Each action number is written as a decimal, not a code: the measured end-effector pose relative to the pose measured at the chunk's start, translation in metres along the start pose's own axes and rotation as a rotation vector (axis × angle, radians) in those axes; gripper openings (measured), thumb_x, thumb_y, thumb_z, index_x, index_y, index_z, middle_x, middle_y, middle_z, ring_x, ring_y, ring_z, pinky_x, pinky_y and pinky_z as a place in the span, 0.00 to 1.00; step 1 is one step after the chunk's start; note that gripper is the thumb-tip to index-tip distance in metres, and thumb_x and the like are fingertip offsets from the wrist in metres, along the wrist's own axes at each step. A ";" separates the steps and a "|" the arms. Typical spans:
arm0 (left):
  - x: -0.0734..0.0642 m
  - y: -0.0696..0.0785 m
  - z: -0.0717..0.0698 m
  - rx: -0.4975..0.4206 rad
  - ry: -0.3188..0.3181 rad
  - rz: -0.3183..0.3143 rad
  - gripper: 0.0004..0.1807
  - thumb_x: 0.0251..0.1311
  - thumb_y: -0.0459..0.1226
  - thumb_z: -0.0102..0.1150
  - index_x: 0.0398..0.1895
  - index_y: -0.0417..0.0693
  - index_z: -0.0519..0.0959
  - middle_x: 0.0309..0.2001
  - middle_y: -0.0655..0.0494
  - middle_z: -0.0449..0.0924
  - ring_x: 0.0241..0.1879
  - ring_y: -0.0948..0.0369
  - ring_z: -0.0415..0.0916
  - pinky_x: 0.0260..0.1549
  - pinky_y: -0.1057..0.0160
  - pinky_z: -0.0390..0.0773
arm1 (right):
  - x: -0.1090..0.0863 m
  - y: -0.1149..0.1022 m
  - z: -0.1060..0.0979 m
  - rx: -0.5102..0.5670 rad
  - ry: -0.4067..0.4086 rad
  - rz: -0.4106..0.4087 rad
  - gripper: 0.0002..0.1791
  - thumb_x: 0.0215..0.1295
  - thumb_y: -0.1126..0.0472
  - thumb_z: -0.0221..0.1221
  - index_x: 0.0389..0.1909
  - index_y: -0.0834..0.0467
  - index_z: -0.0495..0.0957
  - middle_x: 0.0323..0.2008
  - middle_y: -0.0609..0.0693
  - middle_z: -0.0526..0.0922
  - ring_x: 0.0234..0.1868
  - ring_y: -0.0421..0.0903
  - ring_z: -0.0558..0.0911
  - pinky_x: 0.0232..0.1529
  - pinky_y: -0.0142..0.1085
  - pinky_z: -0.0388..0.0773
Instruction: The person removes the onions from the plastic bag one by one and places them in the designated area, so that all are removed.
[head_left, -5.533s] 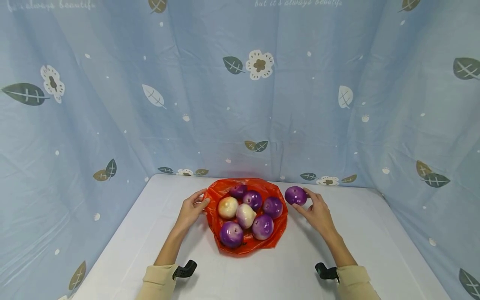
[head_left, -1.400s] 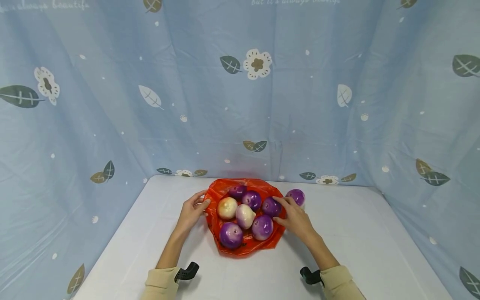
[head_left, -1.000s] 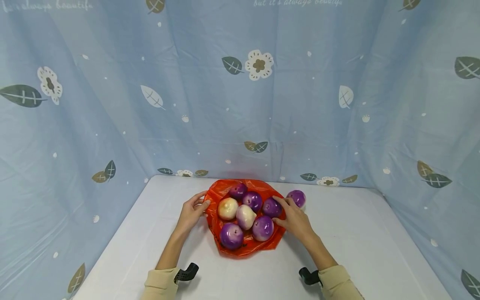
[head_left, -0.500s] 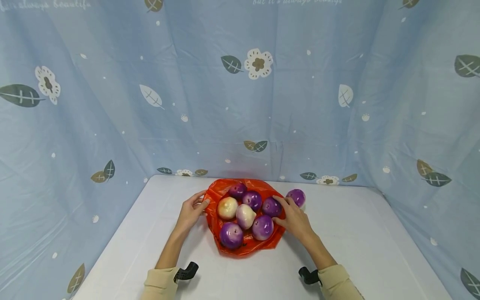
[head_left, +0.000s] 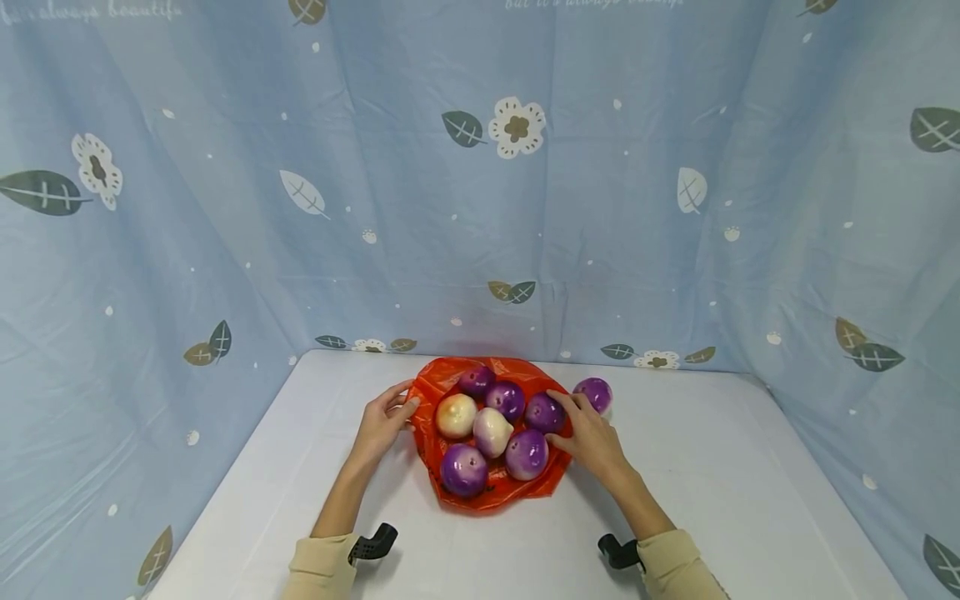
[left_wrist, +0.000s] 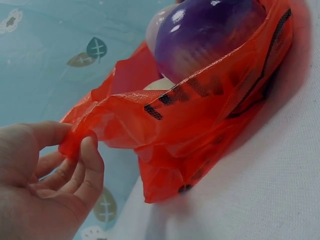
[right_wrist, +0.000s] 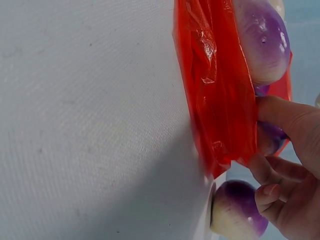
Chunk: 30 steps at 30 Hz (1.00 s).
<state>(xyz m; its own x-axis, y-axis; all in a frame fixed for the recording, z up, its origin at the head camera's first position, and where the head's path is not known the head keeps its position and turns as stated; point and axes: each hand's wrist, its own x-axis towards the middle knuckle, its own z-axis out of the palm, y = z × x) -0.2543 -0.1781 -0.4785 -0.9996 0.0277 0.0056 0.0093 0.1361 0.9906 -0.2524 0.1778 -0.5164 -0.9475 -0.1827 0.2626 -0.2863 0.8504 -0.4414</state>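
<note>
Your left fingers (left_wrist: 94,167) pinched the crinkly plastic bag (left_wrist: 175,131) of shiny round veggies (head_left: 464,471) on the counter (head_left: 487,554). Your right fingers (right_wrist: 270,200) touched the bag's edge; I couldn't tell their grip. The cloth (head_left: 420,208) said "always".

A wide hanging of pale blue fabric (head_left: 420,208) encloses the back and both sides, its surface broken by soft vertical folds. Printed on it are white scalloped flowers (head_left: 517,127) with brown centres, dark green leaves (head_left: 462,129) with pale veins, small white paw marks (head_left: 732,233) and white cursive lettering (head_left: 592,3) along the top. Below, a flat white tabletop (head_left: 712,467) catches diffuse light and soft-edged shadows.
</note>
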 end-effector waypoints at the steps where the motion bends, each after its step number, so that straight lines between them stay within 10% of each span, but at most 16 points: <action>1: 0.000 0.000 0.000 0.000 0.000 0.000 0.25 0.67 0.35 0.58 0.67 0.43 0.71 0.49 0.37 0.78 0.33 0.64 0.82 0.44 0.44 0.84 | 0.000 0.000 0.000 0.000 0.006 -0.004 0.41 0.51 0.53 0.74 0.68 0.45 0.68 0.54 0.59 0.75 0.50 0.59 0.82 0.41 0.57 0.86; 30: 0.015 -0.028 -0.001 0.005 0.030 0.058 0.25 0.66 0.38 0.60 0.67 0.48 0.71 0.46 0.37 0.79 0.30 0.66 0.81 0.36 0.51 0.87 | 0.000 -0.013 -0.027 0.027 0.064 0.004 0.43 0.52 0.51 0.74 0.69 0.44 0.67 0.56 0.60 0.75 0.54 0.59 0.80 0.46 0.57 0.85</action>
<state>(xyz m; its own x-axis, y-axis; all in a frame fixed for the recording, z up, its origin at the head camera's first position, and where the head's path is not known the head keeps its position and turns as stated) -0.2694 -0.1821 -0.5061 -0.9977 0.0061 0.0674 0.0676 0.1399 0.9879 -0.2449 0.1798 -0.4875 -0.9378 -0.1463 0.3149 -0.2869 0.8373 -0.4654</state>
